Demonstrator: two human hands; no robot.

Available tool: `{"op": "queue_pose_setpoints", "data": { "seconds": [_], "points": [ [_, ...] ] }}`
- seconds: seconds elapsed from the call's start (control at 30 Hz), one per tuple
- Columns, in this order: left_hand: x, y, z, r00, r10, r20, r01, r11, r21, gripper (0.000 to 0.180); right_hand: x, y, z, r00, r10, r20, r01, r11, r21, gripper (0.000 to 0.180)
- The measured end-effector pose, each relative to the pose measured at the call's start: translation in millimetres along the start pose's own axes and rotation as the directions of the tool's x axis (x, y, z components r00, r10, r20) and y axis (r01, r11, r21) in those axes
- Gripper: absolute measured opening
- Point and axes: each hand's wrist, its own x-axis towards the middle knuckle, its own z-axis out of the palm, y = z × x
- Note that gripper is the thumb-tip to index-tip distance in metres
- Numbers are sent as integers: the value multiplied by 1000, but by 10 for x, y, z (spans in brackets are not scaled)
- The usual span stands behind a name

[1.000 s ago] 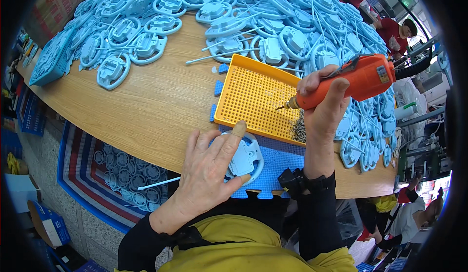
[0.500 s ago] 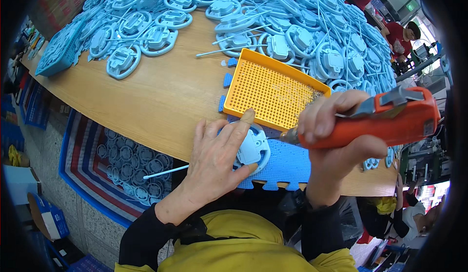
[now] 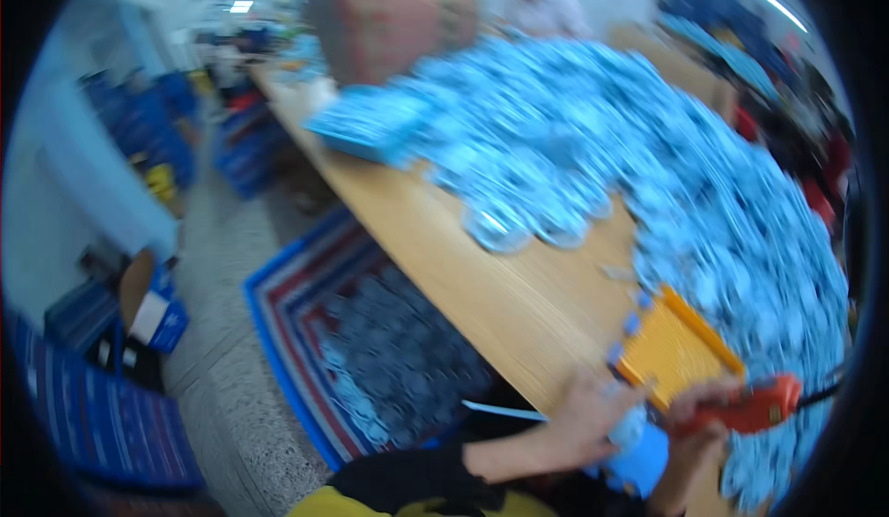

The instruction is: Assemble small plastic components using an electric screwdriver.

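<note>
Wooden table (image 3: 482,286), slanting across view. Heap of light-blue ring-shaped parts (image 3: 574,137) along its far side. Striped-lined bin (image 3: 289,324) below the near edge, holding more rings. Yellow tray (image 3: 681,346) beyond the hands. Right hand (image 3: 704,415): fingers wrapped around orange power driver (image 3: 764,406). Left hand (image 3: 585,417) over one light-blue part (image 3: 629,429), on blue mat (image 3: 645,461); blur, cannot tell whether its fingers grip.

Head-worn fisheye, perched close above
It peers down along the bench (image 3: 482,286), left hand (image 3: 585,415) and right hand (image 3: 696,406) low at right.
</note>
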Motion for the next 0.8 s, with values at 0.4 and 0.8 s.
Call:
{"op": "queue_pose_setpoints", "data": {
  "seconds": [0.4,0.8],
  "points": [
    [-281,121,-232,999,-12,34,9,996,92,100,4,-382,711,983,143,111,-125,980,-154,65],
    [-1460,580,-1729,961,-110,-255,186,937,297,73,-287,-818,603,993,34,114,-34,999,1,57]
  ]
}}
